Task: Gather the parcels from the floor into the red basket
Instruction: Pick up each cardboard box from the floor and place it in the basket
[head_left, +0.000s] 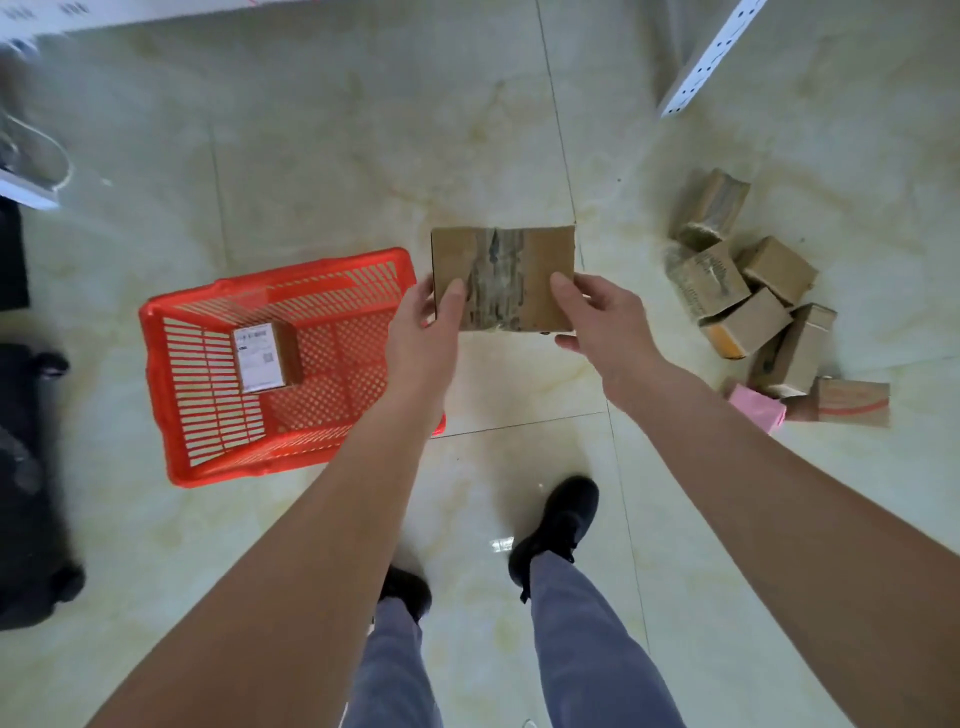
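1. The person holds a flat cardboard parcel (503, 278) in mid-air at the centre of the frame, above the floor (332, 156) and just right of the red basket (171, 312).
2. The left hand (423, 332) grips the parcel's left edge, thumb curled over its top face; the right hand (597, 322) grips the right edge the same way. The fingers under the parcel are hidden.
3. The step in hand looks like carrying this parcel across to the basket, which sits at centre left of the frame and already contains 1 labelled box (265, 356).
4. The next move probably calls for swinging the parcel left over the basket's rim and lowering it beside the labelled box, where the bare mesh bottom seems to leave room.
5. A pile of small boxes (753, 306) waits on the floor at the right of the frame, well apart from the basket, with a pink packet (758, 408) at its lower edge, so most of the task seems left to do.
6. The floor is glossy pale marble-look tile with thin dark joints. A white perforated shelf post (711, 57) stands at upper right, and dark, blurred objects (31, 467) line the left edge.
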